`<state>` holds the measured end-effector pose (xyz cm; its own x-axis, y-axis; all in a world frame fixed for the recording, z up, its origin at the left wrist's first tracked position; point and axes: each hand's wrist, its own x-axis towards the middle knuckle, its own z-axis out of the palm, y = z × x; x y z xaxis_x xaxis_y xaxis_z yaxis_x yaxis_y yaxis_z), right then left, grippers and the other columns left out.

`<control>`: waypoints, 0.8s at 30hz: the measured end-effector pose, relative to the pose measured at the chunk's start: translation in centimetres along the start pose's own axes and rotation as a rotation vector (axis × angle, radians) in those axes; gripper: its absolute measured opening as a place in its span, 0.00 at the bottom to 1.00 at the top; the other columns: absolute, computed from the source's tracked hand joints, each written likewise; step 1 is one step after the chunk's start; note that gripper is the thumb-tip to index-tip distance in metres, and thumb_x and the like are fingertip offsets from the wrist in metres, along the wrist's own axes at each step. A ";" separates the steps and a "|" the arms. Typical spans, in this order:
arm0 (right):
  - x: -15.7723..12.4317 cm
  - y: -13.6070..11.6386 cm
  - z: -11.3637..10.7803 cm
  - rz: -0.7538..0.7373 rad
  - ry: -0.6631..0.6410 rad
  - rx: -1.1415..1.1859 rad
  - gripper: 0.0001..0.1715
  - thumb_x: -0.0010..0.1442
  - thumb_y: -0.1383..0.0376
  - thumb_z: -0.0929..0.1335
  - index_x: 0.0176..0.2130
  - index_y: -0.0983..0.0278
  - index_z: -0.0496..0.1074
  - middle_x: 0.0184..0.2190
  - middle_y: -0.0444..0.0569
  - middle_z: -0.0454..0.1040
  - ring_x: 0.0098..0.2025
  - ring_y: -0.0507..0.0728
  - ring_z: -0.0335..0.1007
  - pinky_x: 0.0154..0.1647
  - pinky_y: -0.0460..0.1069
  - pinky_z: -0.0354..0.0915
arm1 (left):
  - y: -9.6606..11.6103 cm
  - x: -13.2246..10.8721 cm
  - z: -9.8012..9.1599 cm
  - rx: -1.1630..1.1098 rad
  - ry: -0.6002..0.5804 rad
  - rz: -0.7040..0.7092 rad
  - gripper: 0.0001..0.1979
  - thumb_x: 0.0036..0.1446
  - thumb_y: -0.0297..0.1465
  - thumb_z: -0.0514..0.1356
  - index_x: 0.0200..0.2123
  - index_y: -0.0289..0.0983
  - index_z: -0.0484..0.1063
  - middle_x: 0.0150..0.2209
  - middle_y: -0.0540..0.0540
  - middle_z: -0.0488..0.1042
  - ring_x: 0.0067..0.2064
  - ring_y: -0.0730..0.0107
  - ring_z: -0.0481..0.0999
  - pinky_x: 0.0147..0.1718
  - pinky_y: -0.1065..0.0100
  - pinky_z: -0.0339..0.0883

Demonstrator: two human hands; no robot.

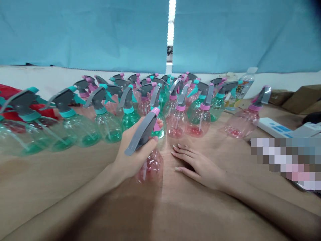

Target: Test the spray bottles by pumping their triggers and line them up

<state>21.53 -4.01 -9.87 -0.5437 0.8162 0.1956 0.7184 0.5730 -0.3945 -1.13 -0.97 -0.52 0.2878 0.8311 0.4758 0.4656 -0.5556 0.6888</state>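
My left hand [134, 152] is wrapped around the neck of a pink spray bottle [151, 169] with a grey and pink trigger head. That bottle stands low in front of me, and my fingers partly cover its collar. To its right, my right hand [199, 164] rests on the wooden table [190, 214], fingers stretched out and holding nothing. Just beyond both hands stand a green spray bottle [130, 118] and a pink spray bottle [199, 124]. Another pink spray bottle [242, 122] stands apart on the right.
Several green spray bottles [85, 132] line the left, with more crowded behind. A red bag [15, 103] lies far left. At right are a clear drink bottle [244, 85], a white device [274, 127] and a brown box [303, 97]. Blue curtains [87, 33] hang behind.
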 end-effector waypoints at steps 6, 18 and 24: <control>0.0 0.0 0.0 -0.002 0.007 0.009 0.32 0.65 0.50 0.60 0.62 0.63 0.60 0.64 0.52 0.59 0.66 0.61 0.51 0.65 0.61 0.52 | 0.2 0.0 -0.1 -0.016 -0.014 -0.003 0.06 0.52 0.29 0.55 0.35 0.43 0.65 0.27 0.54 0.67 0.30 0.66 0.70 0.29 0.65 0.62; -0.1 0.0 0.0 -0.013 0.017 0.009 0.32 0.65 0.50 0.60 0.62 0.62 0.60 0.64 0.52 0.59 0.66 0.62 0.51 0.65 0.62 0.52 | 0.2 -0.1 -0.1 -0.027 -0.023 0.002 0.07 0.54 0.28 0.56 0.37 0.44 0.65 0.28 0.53 0.69 0.29 0.67 0.69 0.28 0.65 0.62; -0.1 0.0 0.0 -0.009 0.016 0.000 0.32 0.65 0.50 0.60 0.62 0.62 0.60 0.64 0.52 0.60 0.66 0.61 0.52 0.65 0.62 0.53 | 0.4 -0.1 -0.1 -0.051 -0.025 -0.003 0.10 0.52 0.28 0.55 0.39 0.43 0.66 0.30 0.53 0.69 0.32 0.66 0.71 0.31 0.65 0.64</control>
<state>21.56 -4.08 -9.92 -0.5433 0.8120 0.2133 0.7133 0.5805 -0.3927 -1.09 -1.22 -0.23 0.3076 0.8327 0.4605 0.4235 -0.5532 0.7174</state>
